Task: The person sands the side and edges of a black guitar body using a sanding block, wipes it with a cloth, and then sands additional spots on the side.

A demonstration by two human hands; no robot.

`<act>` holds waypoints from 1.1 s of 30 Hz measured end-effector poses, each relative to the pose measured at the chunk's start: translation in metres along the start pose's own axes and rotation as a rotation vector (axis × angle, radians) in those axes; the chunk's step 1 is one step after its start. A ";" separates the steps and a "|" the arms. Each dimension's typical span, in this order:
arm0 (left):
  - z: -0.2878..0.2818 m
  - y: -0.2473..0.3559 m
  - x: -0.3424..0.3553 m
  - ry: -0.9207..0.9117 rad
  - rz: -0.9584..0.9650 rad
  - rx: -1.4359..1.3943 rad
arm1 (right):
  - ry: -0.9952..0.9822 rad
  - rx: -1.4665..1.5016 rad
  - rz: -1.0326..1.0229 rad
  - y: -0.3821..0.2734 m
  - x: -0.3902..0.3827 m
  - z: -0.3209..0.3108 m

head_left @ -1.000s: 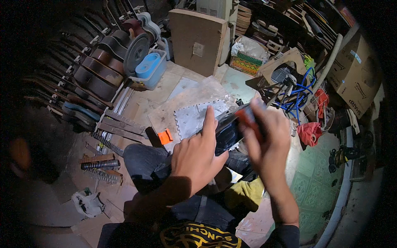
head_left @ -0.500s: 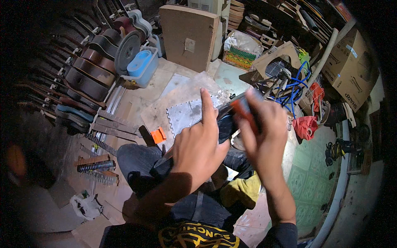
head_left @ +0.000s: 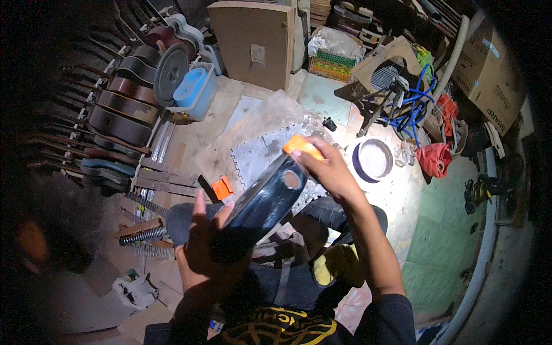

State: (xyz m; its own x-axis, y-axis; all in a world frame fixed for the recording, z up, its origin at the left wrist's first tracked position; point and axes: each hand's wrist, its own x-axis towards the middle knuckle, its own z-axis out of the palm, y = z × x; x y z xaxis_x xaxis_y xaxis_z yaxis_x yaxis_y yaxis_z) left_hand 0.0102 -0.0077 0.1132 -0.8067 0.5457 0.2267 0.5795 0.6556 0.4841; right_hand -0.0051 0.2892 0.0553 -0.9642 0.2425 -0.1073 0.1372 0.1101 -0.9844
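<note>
A glossy black box-like body (head_left: 261, 198) with a round hole near its upper end lies slantwise above my lap. My left hand (head_left: 198, 259), mostly in shadow, supports its lower end, with some fingers raised along the side. My right hand (head_left: 332, 172) grips an orange block (head_left: 302, 147) at the top end of the black body, fingers and thumb closed around it. The block appears to touch the body's upper edge. Another orange piece (head_left: 222, 188), angular and bent, rests beyond my left hand.
Guitar bodies (head_left: 126, 118) stand in a rack at left, beside a clear bin (head_left: 201, 103). On the floor lie grey mats (head_left: 259, 155), a roll of tape (head_left: 372, 161) and springs (head_left: 144, 234). Blue hose (head_left: 411, 118) and cardboard boxes (head_left: 489, 80) are at right. A yellow cloth (head_left: 325, 270) is near my lap.
The black body has turned so its holed face shows, and my left hand has dropped lower along it. My right hand has moved left and down with the orange block, uncovering the tape roll.
</note>
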 end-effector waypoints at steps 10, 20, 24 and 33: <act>-0.028 0.027 0.012 0.236 -0.452 -0.781 | 0.295 0.646 0.625 0.209 0.045 -0.017; -0.026 0.018 0.031 0.224 -0.340 -0.597 | 0.376 -0.744 0.723 0.210 0.039 -0.034; -0.022 0.028 0.042 0.181 -0.355 -0.680 | 0.359 -0.753 0.419 0.136 -0.004 -0.080; -0.029 0.016 0.070 0.066 -0.127 -0.328 | -0.067 -1.380 -0.110 0.076 -0.235 0.000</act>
State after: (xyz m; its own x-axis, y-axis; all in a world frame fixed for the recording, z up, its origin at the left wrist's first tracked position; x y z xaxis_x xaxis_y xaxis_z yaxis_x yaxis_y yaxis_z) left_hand -0.0405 0.0257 0.1613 -0.8821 0.4282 0.1963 0.4147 0.5082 0.7549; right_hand 0.2315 0.2407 0.0052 -0.9881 0.1286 -0.0840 0.1338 0.9892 -0.0591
